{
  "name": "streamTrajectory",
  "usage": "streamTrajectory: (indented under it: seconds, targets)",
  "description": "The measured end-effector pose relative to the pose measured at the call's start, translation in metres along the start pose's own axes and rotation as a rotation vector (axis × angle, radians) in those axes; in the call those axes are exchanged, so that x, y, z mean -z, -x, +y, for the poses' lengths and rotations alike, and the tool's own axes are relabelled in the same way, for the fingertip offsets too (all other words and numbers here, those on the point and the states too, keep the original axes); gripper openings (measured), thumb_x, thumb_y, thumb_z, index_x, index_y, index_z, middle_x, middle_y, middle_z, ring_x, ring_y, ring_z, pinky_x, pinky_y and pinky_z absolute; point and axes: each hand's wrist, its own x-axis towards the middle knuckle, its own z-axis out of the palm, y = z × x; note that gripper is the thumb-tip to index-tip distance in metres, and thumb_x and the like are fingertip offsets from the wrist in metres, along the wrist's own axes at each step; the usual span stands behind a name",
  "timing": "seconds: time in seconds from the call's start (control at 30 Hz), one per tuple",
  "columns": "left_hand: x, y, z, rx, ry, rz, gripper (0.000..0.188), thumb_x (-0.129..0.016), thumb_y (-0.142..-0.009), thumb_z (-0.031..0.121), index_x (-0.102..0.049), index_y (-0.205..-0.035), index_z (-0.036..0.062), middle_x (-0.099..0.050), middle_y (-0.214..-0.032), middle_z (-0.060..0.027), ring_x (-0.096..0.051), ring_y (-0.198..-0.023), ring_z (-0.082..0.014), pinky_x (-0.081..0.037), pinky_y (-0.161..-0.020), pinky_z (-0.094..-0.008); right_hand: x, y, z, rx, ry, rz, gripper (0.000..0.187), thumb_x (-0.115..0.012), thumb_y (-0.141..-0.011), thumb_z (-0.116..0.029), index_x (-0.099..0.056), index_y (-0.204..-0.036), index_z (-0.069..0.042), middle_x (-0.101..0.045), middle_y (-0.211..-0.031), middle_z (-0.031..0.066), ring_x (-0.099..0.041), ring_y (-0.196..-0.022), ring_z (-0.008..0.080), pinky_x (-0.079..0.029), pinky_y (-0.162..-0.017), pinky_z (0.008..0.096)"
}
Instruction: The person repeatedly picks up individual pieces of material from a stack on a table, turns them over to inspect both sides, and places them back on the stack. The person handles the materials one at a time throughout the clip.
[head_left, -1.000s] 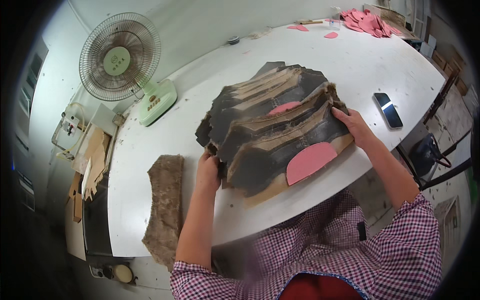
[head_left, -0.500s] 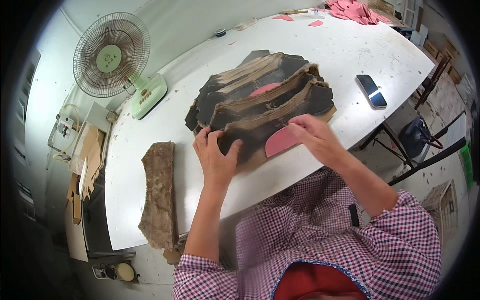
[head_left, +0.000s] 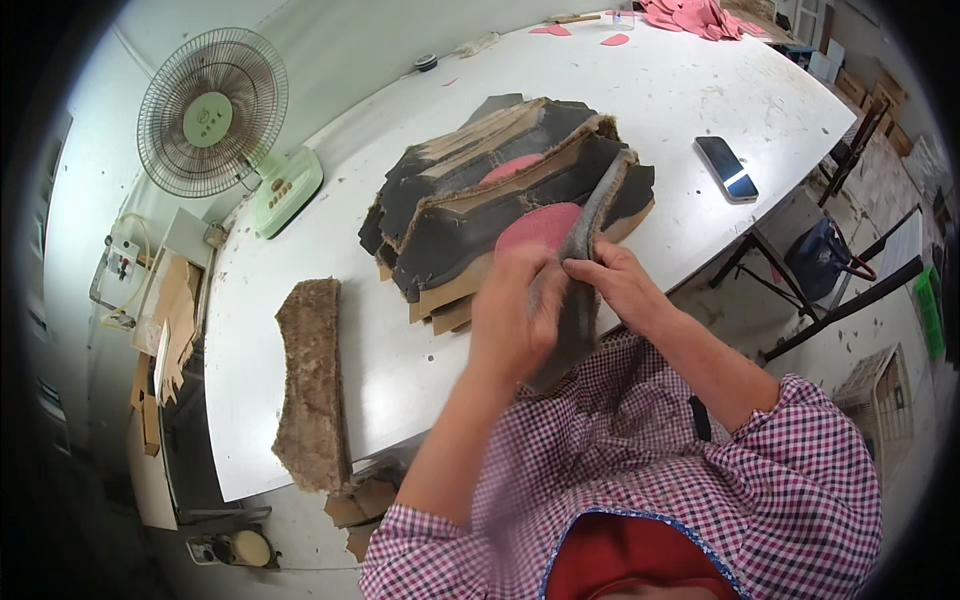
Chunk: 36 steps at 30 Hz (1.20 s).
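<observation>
My right hand (head_left: pixel 628 285) pinches a dark grey, fuzzy-edged sheet (head_left: pixel 588 225), lifted off the stack and standing folded at a slant. A rounded pink piece (head_left: pixel 540 226) shows just above my left hand (head_left: pixel 515 315); its closed fingers lie over the lower edge of that piece, against the dark sheet. The left hand is smeared by motion. Below the hands, the sheet's lower end hangs at the table's front edge. Behind them is the stack of dark sheets (head_left: pixel 450 255) with brown furry edges, and another pink piece (head_left: pixel 512 167) lies among its layers.
A long brown furry piece (head_left: pixel 310 385) lies at the table's left edge. A phone (head_left: pixel 726 168) rests on the right of the white table (head_left: pixel 660 110). A green fan (head_left: pixel 212 120) stands at the far left, and a pink pile (head_left: pixel 695 18) sits at the far end.
The top dark sheet has been lifted and folded upward. My left hand has moved right to meet my right hand. The pink piece has shifted from the right hand to the left hand.
</observation>
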Motion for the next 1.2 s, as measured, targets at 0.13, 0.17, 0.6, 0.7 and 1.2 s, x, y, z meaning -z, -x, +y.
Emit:
streamTrajectory:
  seconds: [0.13, 0.17, 0.6, 0.7, 1.2]
  targets:
    - [-0.017, -0.023, -0.062, 0.171, 0.022, 0.051, 0.02, -0.06, -0.09, 0.005, -0.06, -0.11, 0.0016, -0.063, -0.1, -0.0134, -0.062, -0.093, -0.0261, -0.051, -0.082, -0.0345, 0.005, 0.043, 0.007, 0.094, -0.182, 0.102, 0.029, -0.058, -0.089, -0.013, -0.061, -0.112, 0.004, -0.065, -0.102, 0.0069, -0.059, -0.092, 0.014, -0.048, -0.084, 0.0285]
    - [-0.017, -0.024, -0.06, 0.244, 0.124, 0.039, 0.019, -0.058, -0.092, 0.004, -0.059, -0.111, 0.0002, -0.063, -0.102, -0.0116, -0.062, -0.092, -0.0212, -0.052, -0.082, -0.0328, 0.014, 0.06, 0.008, 0.126, -0.219, 0.141, 0.03, -0.057, -0.089, -0.012, -0.061, -0.114, 0.005, -0.065, -0.103, 0.0081, -0.06, -0.093, 0.0146, -0.048, -0.084, 0.0286]
    - [-0.014, 0.043, 0.019, 0.537, 1.758, -0.037, 0.046, -0.054, -0.091, 0.027, -0.053, -0.128, 0.0003, -0.062, -0.12, -0.0155, -0.059, -0.111, -0.0305, -0.047, -0.097, -0.0416, 0.045, 0.075, -0.04, -0.179, 0.034, -0.386, 0.038, -0.057, -0.083, -0.018, -0.061, -0.109, 0.009, -0.066, -0.099, 0.0103, -0.061, -0.093, 0.0157, -0.049, -0.081, 0.0269]
    - [-0.014, 0.055, 0.02, 0.806, 1.536, 0.145, 0.041, -0.052, -0.088, 0.019, -0.055, -0.124, -0.0001, -0.063, -0.116, -0.0166, -0.06, -0.109, -0.0306, -0.049, -0.095, -0.0417, 0.031, 0.069, -0.034, -0.035, 0.155, -0.306, 0.049, -0.062, -0.084, -0.026, -0.054, -0.12, 0.005, -0.062, -0.113, 0.0162, -0.059, -0.103, 0.0227, -0.046, -0.09, 0.0319]
    - [-0.015, 0.079, 0.042, 0.532, 1.197, 0.095, 0.059, -0.041, -0.101, 0.046, -0.036, -0.141, 0.003, -0.047, -0.137, -0.0119, -0.048, -0.124, -0.0254, -0.037, -0.107, -0.0393, -0.038, 0.093, -0.029, 0.668, 0.584, -0.143, 0.034, -0.069, -0.08, -0.013, -0.058, -0.108, 0.003, -0.058, -0.113, 0.0247, -0.062, -0.096, 0.0407, -0.052, -0.084, 0.0403]
